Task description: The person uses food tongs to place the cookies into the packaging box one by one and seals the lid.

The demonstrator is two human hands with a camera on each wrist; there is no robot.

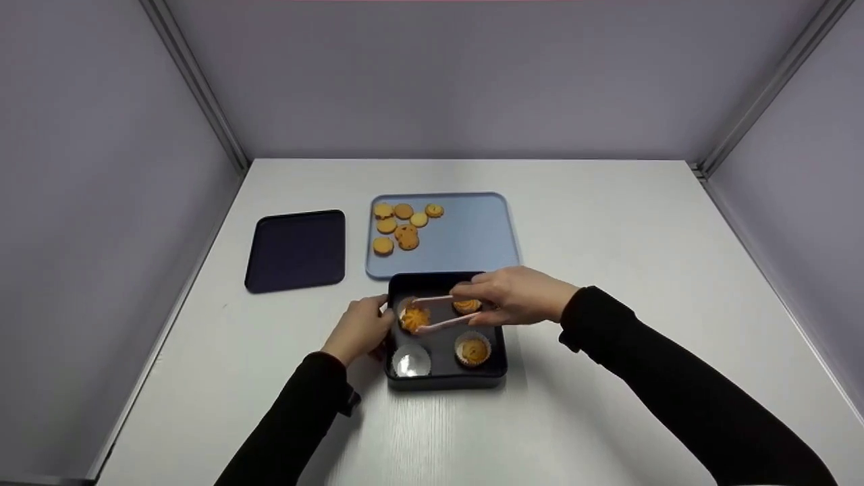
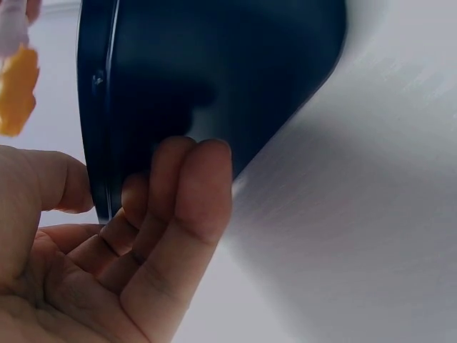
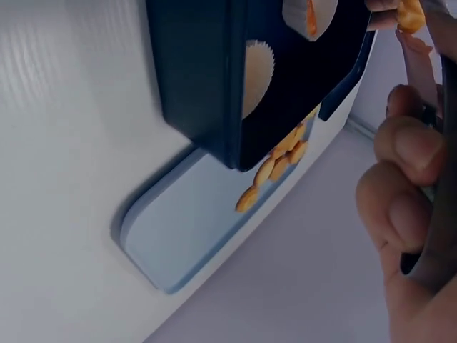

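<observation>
Pinching pink tongs (image 1: 442,314) around a cookie (image 1: 414,318), right hand (image 1: 516,295); left hand (image 1: 358,329) seemingly steadies tin (image 1: 445,382).

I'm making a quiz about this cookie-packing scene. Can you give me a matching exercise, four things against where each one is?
Things:
1. dark lid
2. loose cookies
3. pink tongs
4. empty paper cup

Places:
A. in the right hand
B. on the table, left of the blue tray
C. in the dark box's near left corner
D. on the blue tray's left side

Pairs: 1-B, 2-D, 3-A, 4-C
</observation>
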